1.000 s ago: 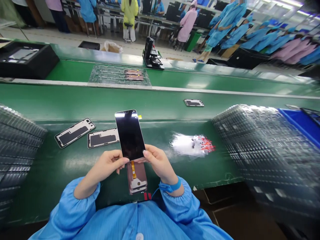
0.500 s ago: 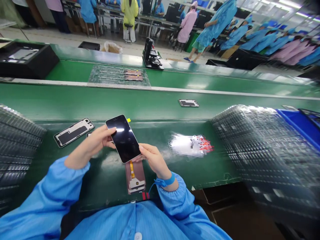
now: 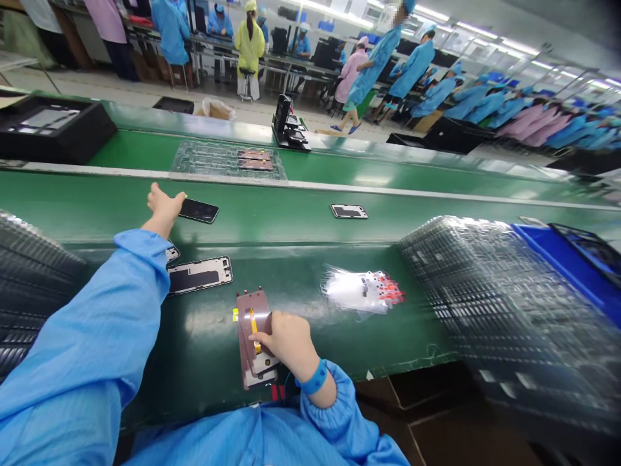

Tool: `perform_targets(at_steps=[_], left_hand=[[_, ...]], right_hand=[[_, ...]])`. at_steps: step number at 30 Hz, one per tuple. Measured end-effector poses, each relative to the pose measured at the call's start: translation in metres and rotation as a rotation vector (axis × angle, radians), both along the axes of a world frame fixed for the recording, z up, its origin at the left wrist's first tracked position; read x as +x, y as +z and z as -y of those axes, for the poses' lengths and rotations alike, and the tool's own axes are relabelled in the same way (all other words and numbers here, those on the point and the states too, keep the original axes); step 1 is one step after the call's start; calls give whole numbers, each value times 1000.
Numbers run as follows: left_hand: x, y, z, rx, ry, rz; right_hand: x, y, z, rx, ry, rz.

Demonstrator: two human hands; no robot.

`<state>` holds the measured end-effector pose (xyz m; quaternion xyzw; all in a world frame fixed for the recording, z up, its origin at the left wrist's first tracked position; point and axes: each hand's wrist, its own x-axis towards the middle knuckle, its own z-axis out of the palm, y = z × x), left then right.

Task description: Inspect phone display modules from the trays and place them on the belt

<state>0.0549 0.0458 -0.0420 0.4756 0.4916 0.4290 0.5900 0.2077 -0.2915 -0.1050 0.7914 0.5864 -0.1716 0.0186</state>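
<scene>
We are working at a long green desk (image 3: 204, 362) with phone parts spread out in front of us. Our left hand (image 3: 163, 208) is stretching far across the desk, open with its fingers apart, and it is just beside a black glass phone screen (image 3: 198, 210) lying flat; we cannot tell whether the fingertips are touching it. Our right hand (image 3: 286, 340) is curled over a copper-coloured panel (image 3: 245, 317), clamping it near the desk's front edge, with a yellow ribbon (image 3: 253, 330) running up the panel beside the thumb. As we judge it, the step in hand is dealing with the screen and the panel apart, one to each hand. We think the next move calls for a light touch, because the thin ribbon is lying exposed. The panel is sitting at a slight slant, with a dull surface and a pale patch at its lower end. A blue wristband (image 3: 314, 378) is circling our right wrist. A black-and-silver phone frame (image 3: 198, 275) is lying between the two hands, and a white bundle with red tags (image 3: 363, 291) is lying further right, before a stack of clear trays (image 3: 504, 304)
</scene>
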Motion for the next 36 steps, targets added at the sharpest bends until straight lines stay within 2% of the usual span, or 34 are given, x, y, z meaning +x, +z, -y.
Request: perform_targets(at_steps=[2, 4, 7, 11, 14, 18, 20, 21, 24, 26, 28, 30, 33, 36], left_hand=[[-1, 1, 11, 130, 35, -173], [-2, 0, 35, 242, -18, -314], [-7, -7, 93, 338, -219, -426], [-24, -29, 173, 420, -509, -552], [-37, -44, 209, 370, -582, -621], [-41, -52, 228, 141, -727, -644], [-35, -52, 233, 39, -708, -508], [-30, -52, 235, -12, -649, -379], [-13, -50, 244, -141, -359, 54], [-4, -47, 249, -208, -288, 214], [1, -44, 252, -259, -363, 248], [2, -42, 254, -263, -472, 224], [-1, -38, 257, -170, -539, 154], [-3, -38, 261, -57, -556, 60]], right_hand=[[2, -2, 2, 79, -38, -10], [0, -3, 5, 168, -81, -21], [-8, -4, 9, 195, -66, -27], [-8, -9, 7, 156, -32, -124], [5, -14, 3, 216, -85, -331], [21, -18, -3, 220, -139, -520], [21, -18, -6, 252, -159, -691], [19, -17, -8, 293, -184, -828], [11, -13, -11, 431, -288, -1267], [7, -8, -12, 452, -306, -1393], [8, -2, -13, 453, -260, -1385], [14, 3, -15, 530, -217, -1317], [27, 9, -21, 776, -241, -1096], [34, 11, -28, 896, -230, -903]])
